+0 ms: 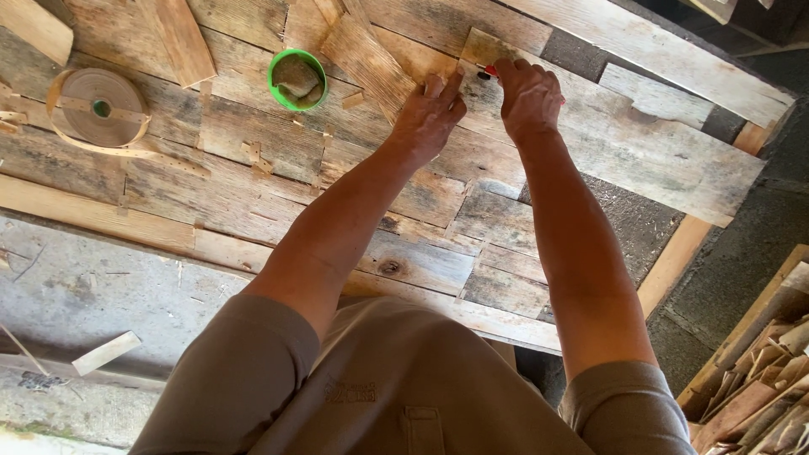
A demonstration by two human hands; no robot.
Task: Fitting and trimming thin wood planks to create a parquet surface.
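The big panel of weathered boards (253, 168) is lying flat across the whole scene, planks pieced together side by side. Over its far right part a long grey plank (640, 143) is lying, its long axis running from upper left down to lower right, its squared near end pointing toward the hands. Both arms are reaching out over the panel. The left hand (430, 114) is pressing flat, fingers spread and open, gripping nothing, right at the plank's left end where a slanted strip (366, 59) meets it. The right hand (529, 94) is curling tight on a small red tool (490, 73), mostly hidden, tip touching the plank's end. Off left, a roll of wood veneer tape (99, 107) is sitting on the boards, and a green cup (297, 80) is standing near the strip.
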